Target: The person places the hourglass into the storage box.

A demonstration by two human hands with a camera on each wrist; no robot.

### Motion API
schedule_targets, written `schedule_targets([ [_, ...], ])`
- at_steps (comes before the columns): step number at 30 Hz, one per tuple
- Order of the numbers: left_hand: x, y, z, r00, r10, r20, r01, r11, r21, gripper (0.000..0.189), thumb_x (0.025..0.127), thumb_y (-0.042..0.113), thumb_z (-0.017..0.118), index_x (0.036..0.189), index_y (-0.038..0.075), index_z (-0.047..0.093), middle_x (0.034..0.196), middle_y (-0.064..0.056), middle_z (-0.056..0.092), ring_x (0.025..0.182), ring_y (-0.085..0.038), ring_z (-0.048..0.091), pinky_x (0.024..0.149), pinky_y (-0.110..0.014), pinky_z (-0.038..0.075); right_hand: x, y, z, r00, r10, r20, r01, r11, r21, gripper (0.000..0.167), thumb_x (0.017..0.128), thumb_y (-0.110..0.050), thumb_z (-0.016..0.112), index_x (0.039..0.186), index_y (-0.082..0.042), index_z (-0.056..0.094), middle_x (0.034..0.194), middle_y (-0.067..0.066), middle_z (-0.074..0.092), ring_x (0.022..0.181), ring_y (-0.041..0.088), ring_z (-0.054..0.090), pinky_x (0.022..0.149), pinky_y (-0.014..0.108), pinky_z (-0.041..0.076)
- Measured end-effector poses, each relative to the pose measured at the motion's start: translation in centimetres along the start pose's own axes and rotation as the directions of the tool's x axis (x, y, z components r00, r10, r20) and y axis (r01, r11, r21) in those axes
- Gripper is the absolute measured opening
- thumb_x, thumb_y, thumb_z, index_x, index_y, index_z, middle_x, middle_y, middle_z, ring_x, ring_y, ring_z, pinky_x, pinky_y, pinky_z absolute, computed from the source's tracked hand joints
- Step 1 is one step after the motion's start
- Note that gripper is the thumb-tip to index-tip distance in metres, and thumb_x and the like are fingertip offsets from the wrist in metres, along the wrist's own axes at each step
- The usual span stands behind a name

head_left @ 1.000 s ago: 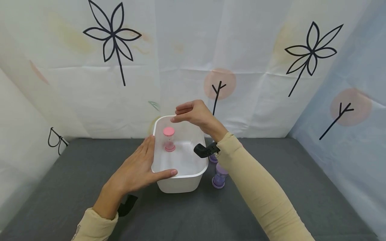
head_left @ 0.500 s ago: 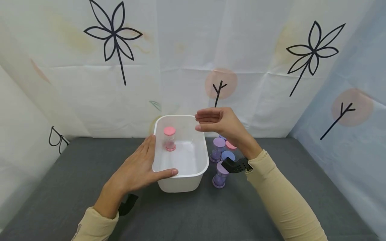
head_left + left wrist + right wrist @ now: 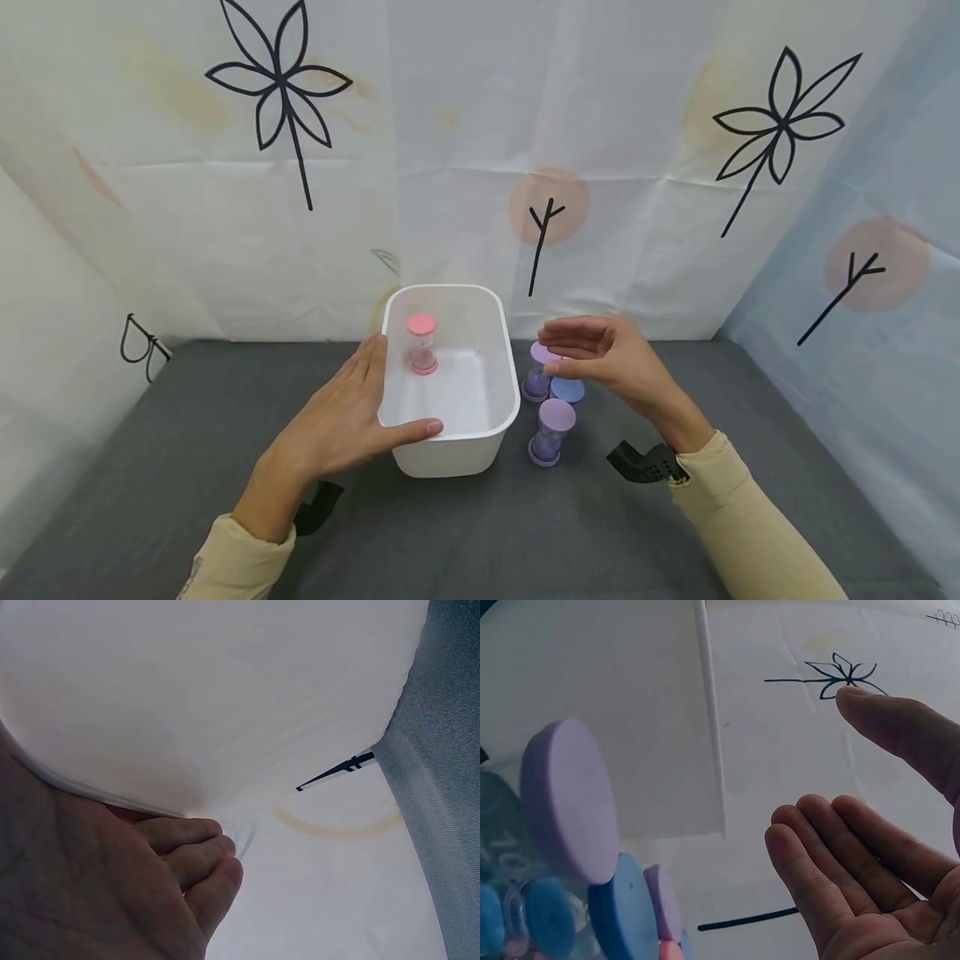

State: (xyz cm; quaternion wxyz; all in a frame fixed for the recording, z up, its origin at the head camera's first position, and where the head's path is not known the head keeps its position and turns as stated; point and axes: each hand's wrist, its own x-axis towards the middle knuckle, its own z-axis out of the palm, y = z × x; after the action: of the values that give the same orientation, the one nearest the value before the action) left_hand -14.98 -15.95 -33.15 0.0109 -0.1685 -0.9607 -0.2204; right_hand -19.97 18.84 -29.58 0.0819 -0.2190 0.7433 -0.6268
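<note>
A white plastic bin [image 3: 448, 457] stands in the middle of the table. Inside it, near the left wall, a pink-capped sand timer [image 3: 422, 343] is upright. My left hand [image 3: 330, 417] rests on the bin's near left corner, fingers along the left rim and thumb across the front rim. To the right of the bin stand several sand timers, among them a near purple one [image 3: 551, 433], a farther purple one [image 3: 536, 383] and a blue-capped one [image 3: 567, 390]. Over this group my right hand [image 3: 626, 371] hovers with fingers extended and nothing between them; it hides some timers.
Dark grey cloth covers the table [image 3: 637, 533]. Behind it hangs a white fabric backdrop [image 3: 450, 167] with leaf and tree drawings, close to the bin's far end. A side panel [image 3: 885, 375] borders the right.
My right hand has moved from above the bin's far end rightward and down to over the sand timers. The left hand, the bin and the pink timer have stayed in place.
</note>
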Motion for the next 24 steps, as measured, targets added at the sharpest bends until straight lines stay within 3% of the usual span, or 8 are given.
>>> schedule_targets([
  [2,0.0,0.0,0.0,1.0,-0.002,0.002,0.002,1.0,0.002,0.13,0.081,0.084,0.055,0.16,-0.004,0.001,0.168,-0.019,0.003,0.155,-0.036,0.008,0.121,-0.055,0.018,-0.7,0.5,-0.4,1.0,0.001,-0.008,-0.001,1.0,-0.011,0.054,0.084,0.004,0.079,0.134,0.011,0.058,0.132,0.028,0.061,0.123,0.038,0.061,0.097,0.034,0.054],
  [9,0.0,0.0,0.0,1.0,-0.001,-0.005,0.001,1.0,0.003,0.13,0.081,0.085,0.055,0.16,-0.004,0.001,0.168,-0.019,0.003,0.154,-0.036,0.009,0.121,-0.054,0.018,-2.7,2.4,-1.5,1.0,-0.02,-0.006,0.02,1.0,-0.015,0.054,0.084,0.006,0.078,0.133,0.014,0.057,0.129,0.022,0.066,0.116,0.023,0.067,0.094,0.035,0.055],
  [12,0.0,0.0,0.1,1.0,-0.006,0.0,0.006,1.0,0.002,0.13,0.081,0.085,0.055,0.16,-0.004,0.001,0.168,-0.019,0.003,0.154,-0.036,0.009,0.121,-0.054,0.018,-3.3,3.1,-1.9,0.999,-0.035,-0.011,0.035,0.999,-0.007,0.055,0.084,0.007,0.078,0.133,0.016,0.056,0.13,0.022,0.065,0.119,0.027,0.066,0.094,0.036,0.055],
  [19,0.1,0.1,0.1,1.0,-0.008,0.005,0.008,1.0,0.002,0.13,0.081,0.085,0.055,0.16,-0.003,0.001,0.168,-0.019,0.003,0.154,-0.036,0.008,0.121,-0.055,0.019,-3.9,4.6,-2.9,0.998,-0.037,-0.045,0.034,0.998,-0.056,0.055,0.086,0.006,0.077,0.135,0.014,0.055,0.134,0.02,0.063,0.118,0.021,0.066,0.091,0.033,0.056],
  [24,0.1,0.1,0.1,1.0,-0.008,0.006,0.008,1.0,-0.001,0.131,0.081,0.085,0.056,0.16,-0.003,0.001,0.168,-0.019,0.002,0.155,-0.036,0.008,0.121,-0.055,0.018,-3.7,5.3,-3.0,0.999,-0.034,-0.036,0.031,0.996,-0.078,0.056,0.085,0.005,0.078,0.136,0.012,0.056,0.136,0.025,0.06,0.119,0.018,0.065,0.092,0.032,0.056],
])
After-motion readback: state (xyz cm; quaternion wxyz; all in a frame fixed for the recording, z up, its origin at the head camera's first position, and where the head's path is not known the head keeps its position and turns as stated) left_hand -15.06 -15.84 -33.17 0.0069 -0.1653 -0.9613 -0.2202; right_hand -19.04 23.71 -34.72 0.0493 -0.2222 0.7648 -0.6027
